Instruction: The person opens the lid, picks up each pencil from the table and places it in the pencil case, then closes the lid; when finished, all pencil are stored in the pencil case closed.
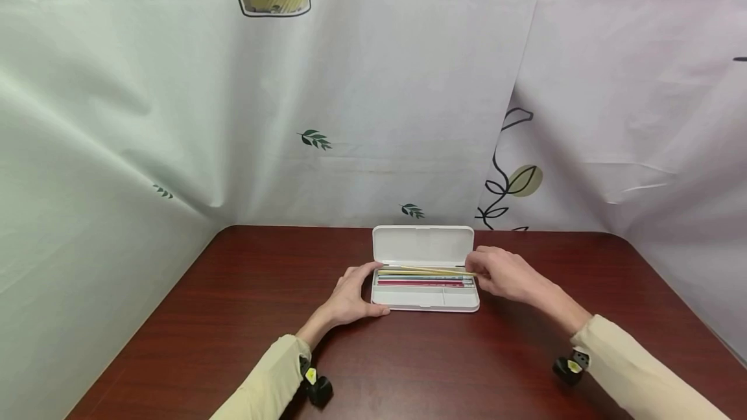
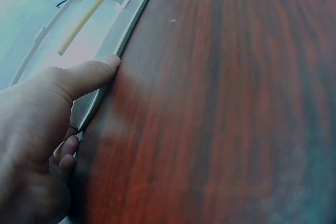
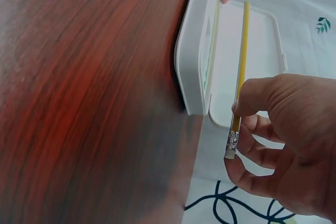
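Observation:
A white pencil case [image 1: 425, 306] lies open in the middle of the table, its lid [image 1: 423, 245] standing up at the back. Several pencils, one of them red [image 1: 420, 283], lie in its tray. My left hand [image 1: 373, 290] grips the case's left end, the thumb [image 2: 89, 74] along the rim [image 2: 105, 93] and the other fingers curled at the front corner. My right hand [image 1: 474, 266] pinches a yellow pencil [image 1: 434, 270] near its eraser end [image 3: 231, 148]. The pencil [image 3: 240, 61] hangs slanted just over the open tray, tip toward the left.
The dark red wooden table [image 1: 408, 368] is walled in by white printed curtains [image 1: 373, 115] at the back and both sides. Black wrist camera mounts [image 1: 318, 387] sit low over the table's front.

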The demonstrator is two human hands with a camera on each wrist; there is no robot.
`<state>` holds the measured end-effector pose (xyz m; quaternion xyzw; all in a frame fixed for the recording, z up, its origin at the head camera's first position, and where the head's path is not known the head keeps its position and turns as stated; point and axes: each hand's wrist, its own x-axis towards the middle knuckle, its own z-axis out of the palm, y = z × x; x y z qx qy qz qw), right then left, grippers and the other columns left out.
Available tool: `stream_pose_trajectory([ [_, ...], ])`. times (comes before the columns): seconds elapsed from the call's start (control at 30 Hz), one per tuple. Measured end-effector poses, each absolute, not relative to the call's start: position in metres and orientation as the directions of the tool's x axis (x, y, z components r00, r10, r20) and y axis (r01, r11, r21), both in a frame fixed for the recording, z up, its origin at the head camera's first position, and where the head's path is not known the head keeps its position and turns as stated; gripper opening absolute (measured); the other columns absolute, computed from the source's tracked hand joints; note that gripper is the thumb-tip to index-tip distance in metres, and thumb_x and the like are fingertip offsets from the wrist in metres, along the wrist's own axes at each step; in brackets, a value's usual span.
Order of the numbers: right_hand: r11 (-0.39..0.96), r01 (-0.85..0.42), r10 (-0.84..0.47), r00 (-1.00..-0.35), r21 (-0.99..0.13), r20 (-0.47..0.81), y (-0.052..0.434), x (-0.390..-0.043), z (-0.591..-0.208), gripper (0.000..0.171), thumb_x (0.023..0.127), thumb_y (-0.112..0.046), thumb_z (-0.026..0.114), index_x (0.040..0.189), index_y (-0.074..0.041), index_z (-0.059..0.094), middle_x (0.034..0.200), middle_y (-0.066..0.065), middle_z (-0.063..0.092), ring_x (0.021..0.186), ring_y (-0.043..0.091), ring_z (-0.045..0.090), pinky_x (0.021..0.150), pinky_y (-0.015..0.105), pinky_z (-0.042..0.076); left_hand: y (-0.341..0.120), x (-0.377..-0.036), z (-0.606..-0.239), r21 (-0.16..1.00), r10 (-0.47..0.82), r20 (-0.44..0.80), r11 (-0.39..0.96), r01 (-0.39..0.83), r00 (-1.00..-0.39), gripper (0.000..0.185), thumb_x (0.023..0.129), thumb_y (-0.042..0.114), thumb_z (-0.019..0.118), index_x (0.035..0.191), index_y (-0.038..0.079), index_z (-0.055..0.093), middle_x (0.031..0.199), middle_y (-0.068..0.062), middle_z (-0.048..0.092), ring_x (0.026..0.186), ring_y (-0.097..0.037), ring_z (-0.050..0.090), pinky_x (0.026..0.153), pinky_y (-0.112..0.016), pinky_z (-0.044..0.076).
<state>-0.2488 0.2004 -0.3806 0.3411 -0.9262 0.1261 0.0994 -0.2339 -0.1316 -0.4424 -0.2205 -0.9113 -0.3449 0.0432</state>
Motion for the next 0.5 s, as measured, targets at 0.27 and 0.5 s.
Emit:
stream_pose_trajectory([
  [0.27, 0.701, -0.696, -0.640, -0.709, -0.152, 0.295, 0.188, -0.253, -0.383, 0.021, 0.070, -0.001, 0.060, 0.079, -0.019, 0.059, 0.076, -0.010, 0.048, 0.063, 0.007, 0.043, 0.049, 0.024, 0.035, -0.133, -0.234, -0.443, 0.610, 0.371, 0.236, 0.663, 0.434, -0.898, 0.086, 0.060, 0.046, 0.080, 0.133, 0.020, 0.042, 0.126, 0.002, 0.047, 0.113, -0.023, 0.036, 0.088, -0.046, 0.029],
  [0.5, 0.688, -0.708, -0.657, -0.702, -0.161, 0.275, 0.177, -0.258, -0.386, 0.022, 0.070, 0.001, 0.059, 0.079, -0.018, 0.060, 0.076, -0.009, 0.048, 0.064, 0.008, 0.043, 0.050, 0.025, 0.036, -0.132, -0.235, -0.444, 0.603, 0.374, 0.236, 0.668, 0.436, -0.897, 0.086, 0.060, 0.046, 0.080, 0.133, 0.020, 0.042, 0.126, 0.002, 0.047, 0.113, -0.022, 0.036, 0.088, -0.045, 0.029],
])
